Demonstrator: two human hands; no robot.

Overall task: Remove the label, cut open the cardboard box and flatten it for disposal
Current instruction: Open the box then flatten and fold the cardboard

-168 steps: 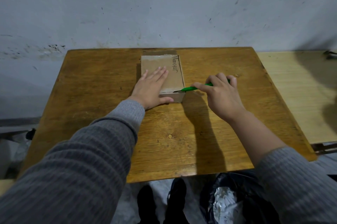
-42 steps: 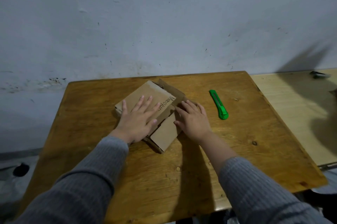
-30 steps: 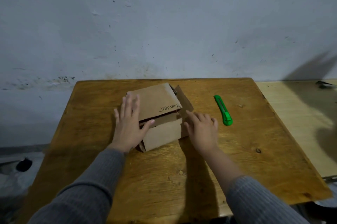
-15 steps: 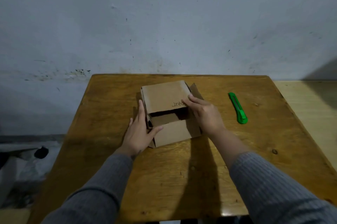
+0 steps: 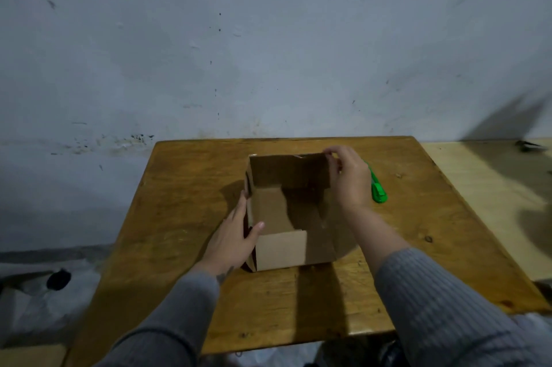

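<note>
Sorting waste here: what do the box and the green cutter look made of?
Box: plain brown cardboard, matt, folding along creases with thin cut edges. Green cutter: probably plastic, going by its bright uniform colour and slight sheen; the right hand hides much of it, and no blade shows.

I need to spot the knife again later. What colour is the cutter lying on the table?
Bright green; the cutter shows in the head view, beside the right hand.
</note>
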